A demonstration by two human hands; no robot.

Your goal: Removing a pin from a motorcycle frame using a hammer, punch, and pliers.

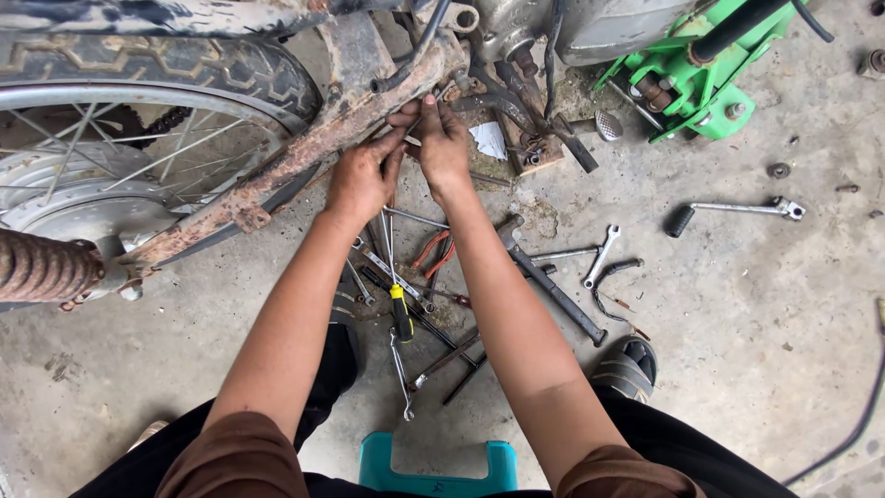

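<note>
Nearest us, a teal stool (433, 468) stands between our knees. Farther out, our left hand (361, 180) and right hand (442, 148) meet at the rusty swingarm (304, 152) of a motorcycle, just beside its rear wheel (138, 120); both sets of fingers press together, pinching a thin metal piece, too small to identify, against the frame. We judge a small fastener is being seated or freed; the next move calls for steady, fine fingertip control. Below the hands, wrenches (599, 254), red pliers (431, 251) and a yellow-handled screwdriver (400, 309) lie scattered on the concrete floor (756, 350). A green jack (701, 88) stands well apart.
</note>
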